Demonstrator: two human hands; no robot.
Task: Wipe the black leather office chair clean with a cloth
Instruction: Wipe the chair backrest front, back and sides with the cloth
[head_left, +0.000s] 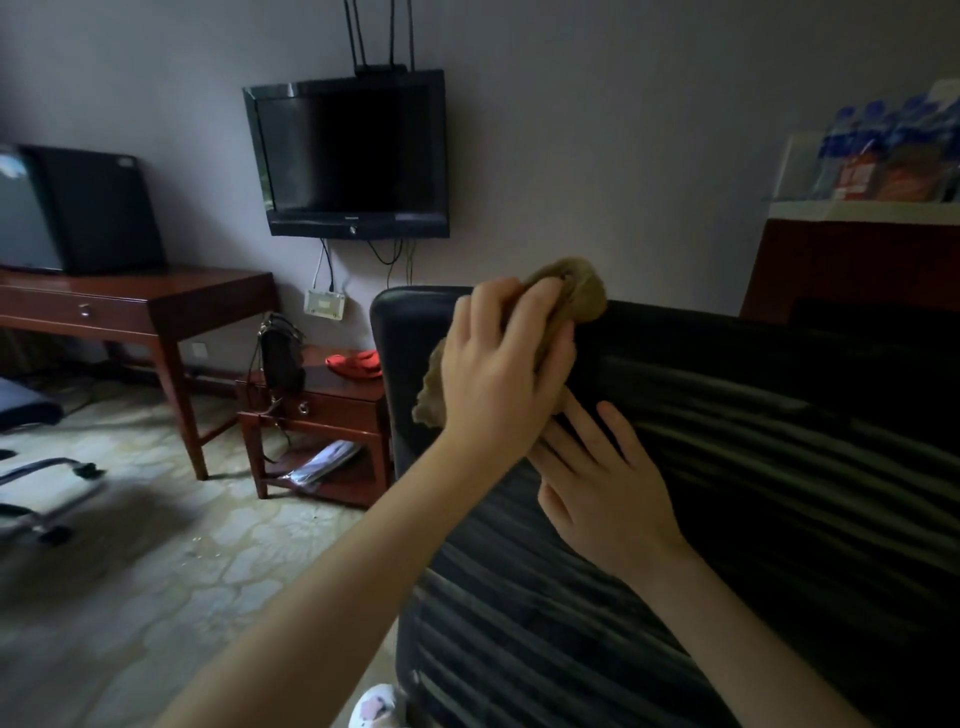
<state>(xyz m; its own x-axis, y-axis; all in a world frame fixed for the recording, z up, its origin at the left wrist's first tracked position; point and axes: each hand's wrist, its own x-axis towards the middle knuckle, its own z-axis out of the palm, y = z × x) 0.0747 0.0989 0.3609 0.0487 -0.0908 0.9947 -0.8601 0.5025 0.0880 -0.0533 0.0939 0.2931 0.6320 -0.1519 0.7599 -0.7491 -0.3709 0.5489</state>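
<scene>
The black leather office chair (753, 467) fills the right half of the view, its ribbed backrest facing me. My left hand (498, 364) is closed around a bunched brown cloth (576, 286) and presses it against the top edge of the backrest near its left corner. A flap of the cloth hangs out below the hand on the left. My right hand (602, 483) lies flat on the backrest just under the left hand, fingers spread and pointing up-left, holding nothing.
A wall-mounted TV (348, 156) hangs behind the chair. A wooden desk (140, 306) with a monitor stands at left, and a low wooden side table (322, 405) with a dark bag and a red item sits beside the chair. Another chair's base (47, 493) lies on the patterned floor at left.
</scene>
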